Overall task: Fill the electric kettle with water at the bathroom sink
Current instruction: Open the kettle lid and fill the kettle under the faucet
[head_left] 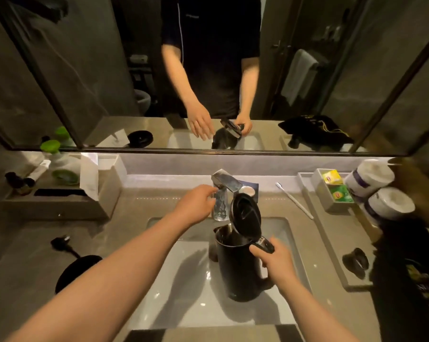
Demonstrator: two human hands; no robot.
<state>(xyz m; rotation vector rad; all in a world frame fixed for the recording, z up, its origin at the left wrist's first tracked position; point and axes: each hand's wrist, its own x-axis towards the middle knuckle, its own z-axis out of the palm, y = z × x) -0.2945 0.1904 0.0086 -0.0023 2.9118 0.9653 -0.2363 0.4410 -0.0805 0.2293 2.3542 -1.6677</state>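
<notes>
While my right hand (274, 255) grips the kettle (240, 265) handle mid-frame, my left hand's (196, 206) loose fingers (209, 192) touch the faucet (224, 193); water could miss the offset mouth.

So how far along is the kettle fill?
Done: kettle is off its base, lid open, held in the sink by the right hand. In hand: left hand at the faucet. Left: no water visible; filling, closing.

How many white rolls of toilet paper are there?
2. Both lie on their sides at the right end of the counter: one white toilet paper roll farther back beside the tea bag box, the other just in front of it. More may be hidden.
</notes>
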